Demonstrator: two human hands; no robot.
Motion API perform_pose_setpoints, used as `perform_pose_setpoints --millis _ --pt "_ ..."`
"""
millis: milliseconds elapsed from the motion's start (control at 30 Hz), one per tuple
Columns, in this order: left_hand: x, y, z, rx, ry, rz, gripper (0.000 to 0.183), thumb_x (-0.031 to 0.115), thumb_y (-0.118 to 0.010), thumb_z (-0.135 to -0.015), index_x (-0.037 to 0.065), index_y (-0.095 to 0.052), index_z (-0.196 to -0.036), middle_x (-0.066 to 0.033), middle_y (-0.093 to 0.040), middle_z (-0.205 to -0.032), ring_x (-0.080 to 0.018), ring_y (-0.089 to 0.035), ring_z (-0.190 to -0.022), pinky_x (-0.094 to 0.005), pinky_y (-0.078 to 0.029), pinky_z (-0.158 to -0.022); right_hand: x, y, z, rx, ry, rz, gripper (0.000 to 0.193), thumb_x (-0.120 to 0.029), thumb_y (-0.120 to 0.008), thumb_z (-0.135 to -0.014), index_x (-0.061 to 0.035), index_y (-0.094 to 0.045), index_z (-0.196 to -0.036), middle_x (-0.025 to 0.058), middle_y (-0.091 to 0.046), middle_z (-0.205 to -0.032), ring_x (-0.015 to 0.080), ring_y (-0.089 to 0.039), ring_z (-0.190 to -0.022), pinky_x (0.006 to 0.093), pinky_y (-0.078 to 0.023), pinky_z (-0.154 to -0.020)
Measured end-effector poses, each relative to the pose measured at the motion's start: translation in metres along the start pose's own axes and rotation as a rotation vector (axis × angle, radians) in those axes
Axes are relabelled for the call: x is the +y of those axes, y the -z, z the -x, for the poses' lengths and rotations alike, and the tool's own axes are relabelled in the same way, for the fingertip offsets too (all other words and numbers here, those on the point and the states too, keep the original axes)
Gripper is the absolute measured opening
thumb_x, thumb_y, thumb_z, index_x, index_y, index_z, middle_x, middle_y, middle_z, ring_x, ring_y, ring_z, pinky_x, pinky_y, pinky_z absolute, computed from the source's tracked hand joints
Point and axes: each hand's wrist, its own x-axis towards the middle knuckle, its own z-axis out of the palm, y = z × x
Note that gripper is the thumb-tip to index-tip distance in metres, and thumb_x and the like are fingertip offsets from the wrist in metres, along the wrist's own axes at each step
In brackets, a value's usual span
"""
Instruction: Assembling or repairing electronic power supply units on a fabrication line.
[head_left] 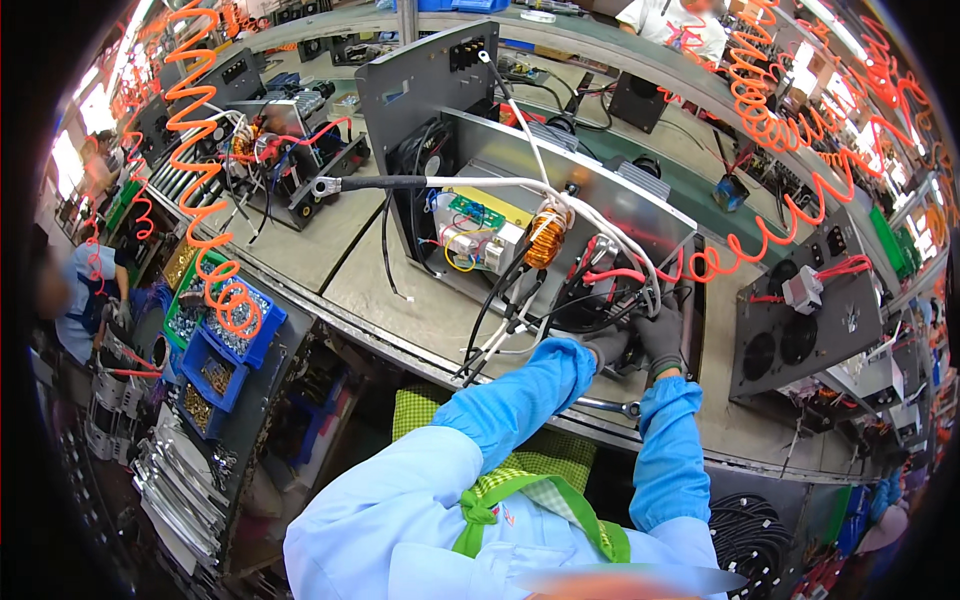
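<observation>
An open grey metal chassis (425,110) stands on the bench before me, holding a fan, a small circuit board (475,215) and a copper-wound coil (546,237). Both my hands wear dark grey gloves and work low at its near right corner. My left hand (608,345), partly behind the blue sleeve, has its fingers curled in among dark wires. Beside it, my right hand (660,338) is closed where the thick white cables (625,245) come down. What either hand grips is hidden. A ratchet wrench (605,405) lies at the bench edge below my hands.
Similar units stand on the left (290,150) and right (800,310). Blue bins (213,367) of screws sit at the lower left, near stacked metal strips (180,485). Coiled orange air hoses (205,130) hang around. A person (85,290) is at left; another (680,30) stands across the bench.
</observation>
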Motion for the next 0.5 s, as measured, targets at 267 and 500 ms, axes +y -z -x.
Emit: perform_pose_setpoints --millis 267,500 --pt "-0.046 -0.023 -0.032 0.250 -0.217 -0.141 0.043 0.038 -0.045 -0.090 0.007 -0.053 -0.117 -0.0213 -0.062 -0.102 -0.0341 -0.062 -0.090 -0.0406 -0.045 -0.084 -0.001 -0.004 -0.001 0.036 0.027 -0.039 0.023 -0.019 -0.067 -0.064 -0.0021 -0.069 -0.079 0.0167 -0.064 -0.083 0.0312 -0.059 -0.083 0.0401 -0.046 -0.076" --pt "-0.002 0.002 0.004 0.017 -0.156 0.006 0.043 0.040 -0.046 -0.090 0.007 -0.053 -0.117 -0.0207 -0.062 -0.105 -0.0301 -0.060 -0.097 -0.0403 -0.045 -0.083 0.002 -0.005 0.001 0.060 -0.012 -0.145 0.022 -0.020 -0.068 -0.065 -0.0015 -0.068 -0.078 0.0160 -0.063 -0.085 0.0296 -0.058 -0.085 0.0387 -0.044 -0.078"
